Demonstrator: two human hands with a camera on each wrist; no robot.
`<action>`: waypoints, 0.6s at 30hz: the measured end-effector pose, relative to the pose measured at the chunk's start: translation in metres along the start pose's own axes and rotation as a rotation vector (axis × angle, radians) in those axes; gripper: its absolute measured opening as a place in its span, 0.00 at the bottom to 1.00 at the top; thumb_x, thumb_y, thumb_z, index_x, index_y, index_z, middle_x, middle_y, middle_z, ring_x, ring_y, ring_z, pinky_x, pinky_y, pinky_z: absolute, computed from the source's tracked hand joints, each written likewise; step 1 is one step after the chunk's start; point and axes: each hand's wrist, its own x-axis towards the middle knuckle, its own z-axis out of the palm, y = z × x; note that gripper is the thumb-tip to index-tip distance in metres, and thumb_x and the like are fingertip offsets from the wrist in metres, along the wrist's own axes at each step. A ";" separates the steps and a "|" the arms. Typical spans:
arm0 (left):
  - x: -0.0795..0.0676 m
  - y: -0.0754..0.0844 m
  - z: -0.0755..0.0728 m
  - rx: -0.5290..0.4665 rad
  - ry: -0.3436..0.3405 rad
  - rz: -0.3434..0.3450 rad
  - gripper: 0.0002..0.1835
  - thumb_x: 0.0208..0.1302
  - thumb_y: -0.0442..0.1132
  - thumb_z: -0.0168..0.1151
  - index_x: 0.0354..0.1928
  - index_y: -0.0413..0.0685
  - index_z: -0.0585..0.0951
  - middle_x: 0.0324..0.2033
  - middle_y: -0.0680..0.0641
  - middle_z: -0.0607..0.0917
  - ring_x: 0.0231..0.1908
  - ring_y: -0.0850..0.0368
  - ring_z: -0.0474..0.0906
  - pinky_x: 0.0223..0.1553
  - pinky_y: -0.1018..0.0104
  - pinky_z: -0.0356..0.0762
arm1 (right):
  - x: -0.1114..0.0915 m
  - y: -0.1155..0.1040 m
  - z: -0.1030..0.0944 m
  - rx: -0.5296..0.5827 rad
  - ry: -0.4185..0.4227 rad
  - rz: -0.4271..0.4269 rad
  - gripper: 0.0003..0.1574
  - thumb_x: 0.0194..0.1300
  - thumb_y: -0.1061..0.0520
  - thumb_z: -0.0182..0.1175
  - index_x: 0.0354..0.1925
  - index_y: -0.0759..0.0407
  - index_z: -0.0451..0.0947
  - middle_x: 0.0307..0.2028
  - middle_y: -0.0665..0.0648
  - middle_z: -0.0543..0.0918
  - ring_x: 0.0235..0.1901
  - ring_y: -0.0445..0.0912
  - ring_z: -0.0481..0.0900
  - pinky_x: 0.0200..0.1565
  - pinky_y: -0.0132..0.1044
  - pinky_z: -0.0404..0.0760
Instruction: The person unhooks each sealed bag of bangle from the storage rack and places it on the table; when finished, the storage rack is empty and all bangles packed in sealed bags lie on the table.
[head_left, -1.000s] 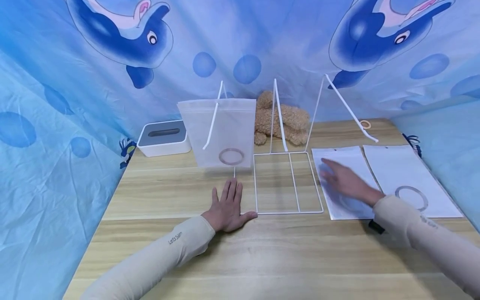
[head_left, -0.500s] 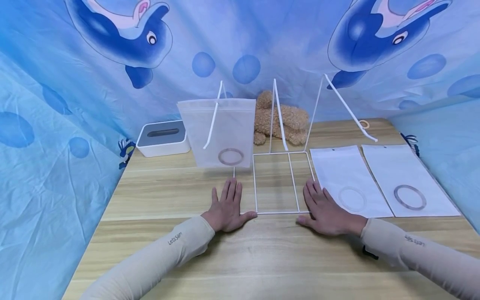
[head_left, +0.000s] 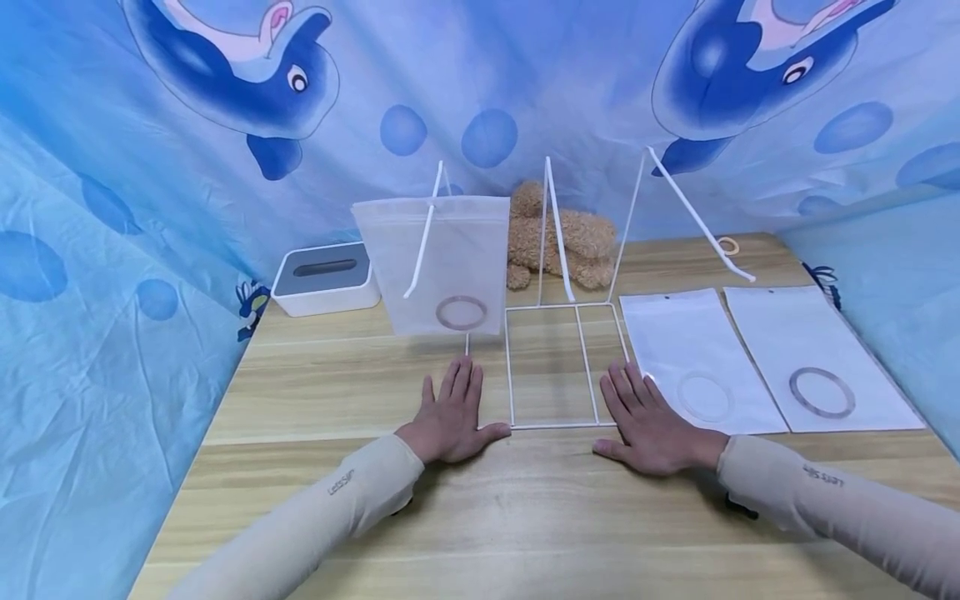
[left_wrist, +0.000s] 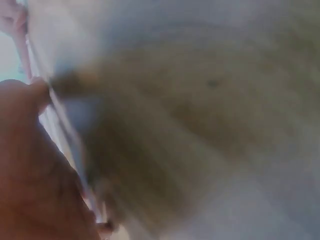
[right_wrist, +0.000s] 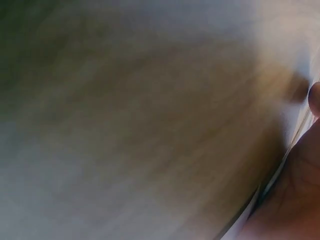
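Note:
My left hand (head_left: pixel 450 421) lies palm down on the table with its fingers straight, over the left front corner of a white wire rack (head_left: pixel 555 427). Flat on the rack's right front corner rests my right hand (head_left: pixel 648 421), fingers straight too. A frosted zip bag (head_left: pixel 408 258) hangs on the rack's left arm, with a ring (head_left: pixel 461 313) showing low on it. Right of my right hand lie two white bags, the nearer one (head_left: pixel 686 337) and the farther one (head_left: pixel 795 333), each with a ring mark. Both wrist views are mostly blurred wood and part of a hand.
A white tissue box with a grey lid (head_left: pixel 326 279) stands at the back left. Behind the rack lies a brown plush toy (head_left: pixel 566 233). A small wooden ring (head_left: pixel 728 246) is at the back right. A blue dolphin-print cloth (head_left: pixel 450 75) surrounds the table.
My right hand has come off the nearer white bag, moving left onto the rack's right front corner, where it now rests. The left hand has stayed in place.

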 end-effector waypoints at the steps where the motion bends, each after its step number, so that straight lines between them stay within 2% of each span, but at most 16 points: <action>1: -0.002 -0.001 -0.002 -0.018 0.002 0.004 0.55 0.68 0.76 0.39 0.80 0.40 0.44 0.78 0.38 0.39 0.77 0.43 0.33 0.70 0.34 0.38 | 0.000 0.001 0.002 -0.001 0.010 -0.008 0.58 0.73 0.36 0.54 0.75 0.77 0.44 0.75 0.79 0.40 0.74 0.72 0.31 0.68 0.67 0.37; 5: -0.011 -0.009 -0.012 -0.122 0.056 0.035 0.52 0.70 0.69 0.48 0.79 0.37 0.47 0.78 0.36 0.45 0.77 0.40 0.40 0.71 0.37 0.43 | -0.001 0.009 0.012 0.016 0.060 -0.044 0.58 0.74 0.35 0.53 0.75 0.76 0.43 0.75 0.78 0.39 0.74 0.71 0.30 0.69 0.64 0.32; 9: -0.023 -0.026 -0.029 -0.237 0.138 0.048 0.52 0.70 0.63 0.56 0.78 0.33 0.47 0.76 0.31 0.49 0.75 0.35 0.48 0.71 0.40 0.47 | 0.001 0.012 0.014 -0.001 0.072 -0.068 0.58 0.74 0.34 0.52 0.76 0.75 0.42 0.75 0.77 0.38 0.74 0.71 0.29 0.69 0.63 0.31; 14: -0.032 -0.058 -0.060 -0.381 0.157 -0.005 0.53 0.72 0.60 0.55 0.77 0.29 0.41 0.76 0.29 0.44 0.75 0.33 0.43 0.72 0.44 0.44 | 0.006 0.013 0.013 -0.019 0.047 -0.053 0.59 0.73 0.35 0.53 0.76 0.75 0.42 0.75 0.77 0.37 0.74 0.71 0.29 0.69 0.63 0.31; 16: -0.034 -0.069 -0.075 -0.418 0.151 -0.040 0.52 0.73 0.60 0.54 0.77 0.28 0.40 0.75 0.27 0.45 0.75 0.32 0.42 0.71 0.41 0.43 | 0.005 0.013 0.013 -0.011 0.027 -0.037 0.59 0.73 0.35 0.54 0.76 0.75 0.41 0.75 0.77 0.37 0.74 0.71 0.28 0.69 0.64 0.31; 18: -0.036 -0.078 -0.090 -0.448 0.152 -0.078 0.52 0.73 0.60 0.54 0.76 0.27 0.43 0.74 0.25 0.50 0.73 0.31 0.47 0.70 0.39 0.47 | 0.004 0.012 0.012 -0.006 0.012 -0.028 0.60 0.73 0.35 0.53 0.76 0.76 0.41 0.75 0.77 0.36 0.74 0.71 0.28 0.69 0.65 0.32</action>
